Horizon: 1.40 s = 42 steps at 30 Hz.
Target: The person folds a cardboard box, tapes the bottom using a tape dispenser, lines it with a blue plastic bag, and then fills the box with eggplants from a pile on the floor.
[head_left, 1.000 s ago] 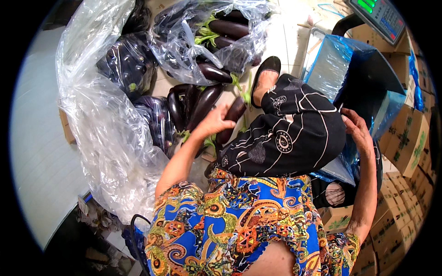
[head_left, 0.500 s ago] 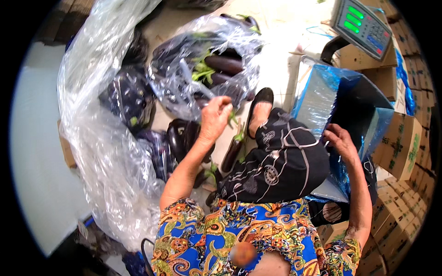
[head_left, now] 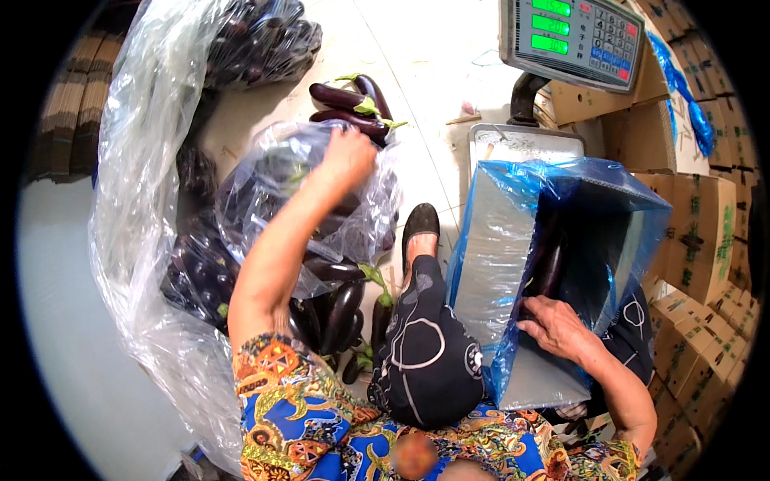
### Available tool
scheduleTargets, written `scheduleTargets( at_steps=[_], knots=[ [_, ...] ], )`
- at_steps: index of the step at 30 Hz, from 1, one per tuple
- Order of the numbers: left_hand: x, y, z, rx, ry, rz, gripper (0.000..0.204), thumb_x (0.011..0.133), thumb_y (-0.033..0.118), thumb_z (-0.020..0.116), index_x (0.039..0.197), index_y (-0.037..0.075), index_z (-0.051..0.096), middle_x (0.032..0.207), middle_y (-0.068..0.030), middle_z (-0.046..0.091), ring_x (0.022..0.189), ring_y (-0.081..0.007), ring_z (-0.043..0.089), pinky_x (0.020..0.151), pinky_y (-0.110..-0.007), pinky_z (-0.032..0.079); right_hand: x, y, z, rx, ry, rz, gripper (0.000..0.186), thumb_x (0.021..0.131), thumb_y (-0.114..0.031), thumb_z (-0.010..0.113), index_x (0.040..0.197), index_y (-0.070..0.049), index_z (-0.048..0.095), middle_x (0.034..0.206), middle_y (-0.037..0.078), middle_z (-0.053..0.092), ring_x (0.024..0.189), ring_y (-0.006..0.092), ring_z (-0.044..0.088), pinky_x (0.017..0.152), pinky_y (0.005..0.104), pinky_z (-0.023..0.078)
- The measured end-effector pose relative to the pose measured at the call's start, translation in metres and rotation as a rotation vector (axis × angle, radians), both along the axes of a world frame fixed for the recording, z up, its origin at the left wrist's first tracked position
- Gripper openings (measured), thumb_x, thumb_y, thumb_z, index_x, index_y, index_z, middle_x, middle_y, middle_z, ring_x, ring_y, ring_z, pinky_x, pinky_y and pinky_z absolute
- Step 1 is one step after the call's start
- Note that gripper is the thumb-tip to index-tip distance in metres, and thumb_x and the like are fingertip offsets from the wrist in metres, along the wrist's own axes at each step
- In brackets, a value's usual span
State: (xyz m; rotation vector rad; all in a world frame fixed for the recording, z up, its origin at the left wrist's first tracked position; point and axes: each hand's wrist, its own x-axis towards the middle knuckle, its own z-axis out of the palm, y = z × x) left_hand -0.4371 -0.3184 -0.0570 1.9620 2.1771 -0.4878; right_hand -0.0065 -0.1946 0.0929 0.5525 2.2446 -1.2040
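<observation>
Evidently, the left hand [head_left: 350,156] was nearer to the loose eggplants [head_left: 337,98], lying on the floor [head_left: 417,48] just beyond it, two mostly crosswise; it was curled at the bag [head_left: 261,180], hold unclear; the right hand [head_left: 559,327], half bent, was at the box [head_left: 499,220], grip unclear.

Pale tiled floor [head_left: 425,88], thin straight joints; we find it brightest just left of the electronic scale [head_left: 573,40], washed nearly white. Right of the scale, brown cartons [head_left: 694,232] stacked, the rows running toward us along that side; blue plastic sheeting [head_left: 682,96] among them, near the scale. Far left of the scale, packed layers of cardboard [head_left: 72,120]. Also far left, nearer us than the scale, a smooth pale surface [head_left: 72,321]: wall or board, we cannot tell.
</observation>
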Motion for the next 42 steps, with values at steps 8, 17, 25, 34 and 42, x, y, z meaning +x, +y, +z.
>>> scheduleTargets(
  at_steps=[8, 17, 25, 34, 42],
  knots=[
    [0.024, 0.017, 0.018, 0.469, -0.405, 0.431, 0.035, 0.081, 0.019, 0.072, 0.112, 0.008, 0.063, 0.099, -0.0135, 0.063, 0.098, -0.034, 0.062, 0.083, -0.046, 0.052, -0.008, 0.002, -0.01, -0.049, 0.015, -0.018, 0.034, 0.089, -0.015, 0.065, 0.116, 0.003, 0.056, 0.099, 0.028, 0.062, 0.094, 0.0474, 0.059, 0.082, 0.0516, 0.049],
    [-0.063, 0.055, -0.07, 0.446, -0.115, 0.175, 0.025, 0.086, 0.01, 0.058, 0.108, 0.016, 0.067, 0.092, -0.0117, 0.066, 0.088, -0.0334, 0.065, 0.073, -0.047, 0.052, -0.006, 0.043, 0.004, 0.24, 0.126, -0.107, 0.033, 0.092, -0.021, 0.062, 0.117, 0.0, 0.057, 0.099, 0.024, 0.065, 0.096, 0.0429, 0.062, 0.081, 0.0492, 0.051],
    [-0.015, 0.017, 0.143, 1.072, -0.677, 0.6, 0.026, 0.102, 0.017, 0.055, 0.12, 0.003, 0.067, 0.106, -0.0087, 0.071, 0.097, -0.0189, 0.067, 0.088, -0.03, 0.052, -0.015, 0.071, 0.055, 0.066, 0.392, -0.798, 0.034, 0.096, -0.023, 0.063, 0.118, 0.002, 0.064, 0.101, 0.009, 0.071, 0.093, 0.0142, 0.067, 0.083, 0.0287, 0.052],
    [0.093, 0.035, 0.252, 0.913, -1.32, 0.03, 0.027, 0.102, 0.012, 0.045, 0.12, 0.001, 0.063, 0.118, -0.0152, 0.062, 0.104, -0.0232, 0.063, 0.09, -0.033, 0.054, -0.028, 0.054, 0.089, -0.421, 0.645, -0.605, 0.065, 0.085, -0.034, 0.075, 0.137, -0.001, 0.052, 0.124, 0.014, 0.062, 0.114, 0.0203, 0.058, 0.097, 0.0333, 0.046],
    [0.141, 0.08, 0.181, 0.59, -1.677, 0.585, 0.04, 0.101, 0.021, 0.055, 0.132, -0.004, 0.053, 0.096, -0.0087, 0.065, 0.094, -0.0154, 0.065, 0.085, -0.025, 0.053, 0.03, 0.026, 0.069, -0.585, 0.28, -0.787, 0.055, 0.087, -0.039, 0.072, 0.124, -0.002, 0.056, 0.107, 0.006, 0.062, 0.098, 0.0135, 0.057, 0.089, 0.0293, 0.046]
  ],
)
